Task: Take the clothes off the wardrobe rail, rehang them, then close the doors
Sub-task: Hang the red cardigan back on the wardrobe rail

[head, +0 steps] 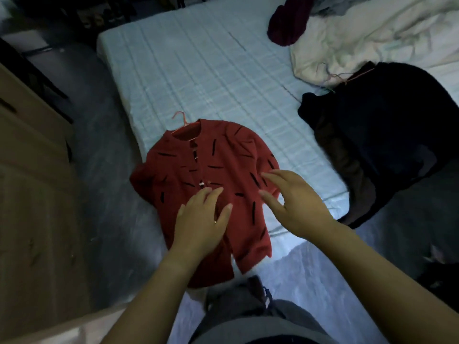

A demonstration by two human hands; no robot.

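So the red shirt (223, 157) with the little black dashes is lying front-up on the near corner of the bed (198, 70), with its lower part hanging over the edge. It's on a pink hanger (182, 120), and the hook pokes out past the collar. Both hands are over the shirt. The left hand (201, 219) is flat above the button line with straight fingers, grip released, holding nothing. The right hand (295, 204) is spread over the shirt's right side, also loose. Can't tell if either is actually pressing on the fabric. Off to the right there's a pile of dark clothes (385, 132) on the bed, with a rumpled white duvet (372, 33) and a maroon garment (288, 21) further back. A wooden cabinet (29, 170) stands on the left
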